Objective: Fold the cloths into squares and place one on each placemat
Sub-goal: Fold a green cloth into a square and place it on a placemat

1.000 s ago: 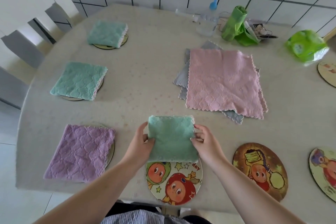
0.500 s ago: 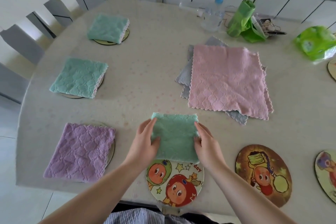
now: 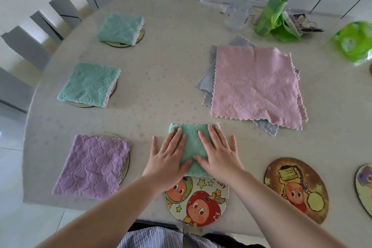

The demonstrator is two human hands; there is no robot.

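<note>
Head view: folded green cloth (image 3: 192, 143), soft, light, under flat left hand (image 3: 167, 159) and right hand (image 3: 218, 155), fingers spread; lift by side edges.

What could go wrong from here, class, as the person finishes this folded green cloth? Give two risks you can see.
1. The folded green cloth lies only partly on the cartoon placemat, mostly on the table beyond it; left there, it may count as badly placed.
2. Both hands press it flat; lifting them may let the folds spring open, as may sliding it and dragging its layers apart.
</note>
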